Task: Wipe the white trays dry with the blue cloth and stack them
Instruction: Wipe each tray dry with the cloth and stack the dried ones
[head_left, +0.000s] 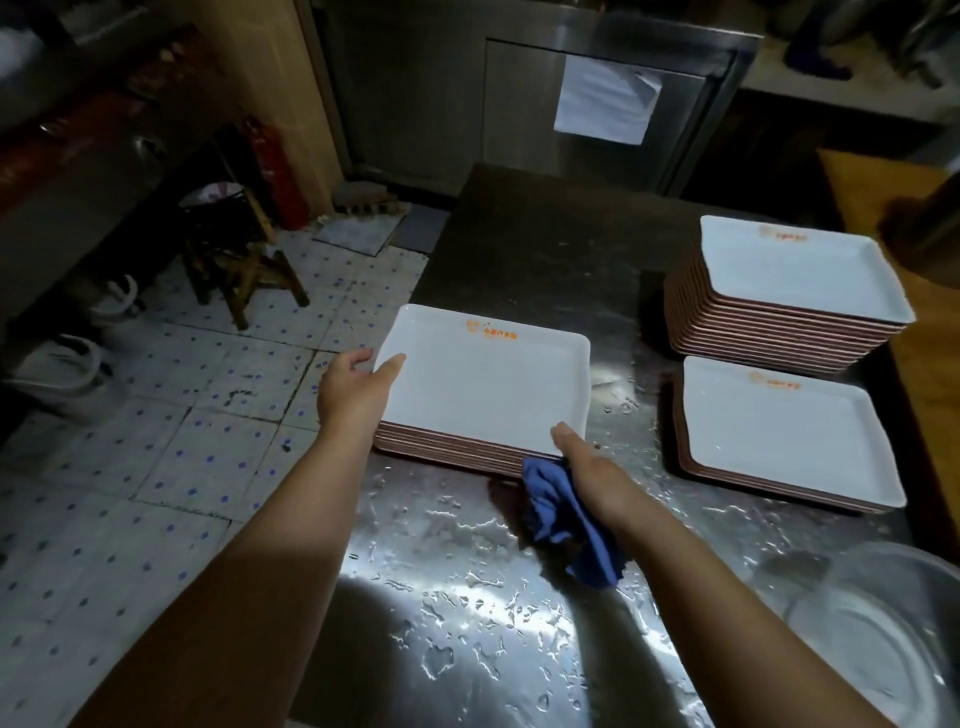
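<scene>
I am holding the top tray (488, 379) of the near stack (447, 452) by two edges. My left hand (353, 389) is gripping its left rim, thumb on top and fingers curled underneath. My right hand (592, 467) is pressing a thumb on the near corner while the other fingers are clamping the cloth (566, 519), which is hanging bunched below my palm.

I am judging the job partly done: a tall stack (779, 312) is standing at the far right, a low stack (784, 447) just in front of it, but I cannot tell which piles are dried.

The steel table (519, 249) is lying wet with puddles around the stacks, so tray bottoms may be picking up water again. A metal bowl (883, 634) is sitting at my right elbow, near the low stack, crowding that side.
</scene>
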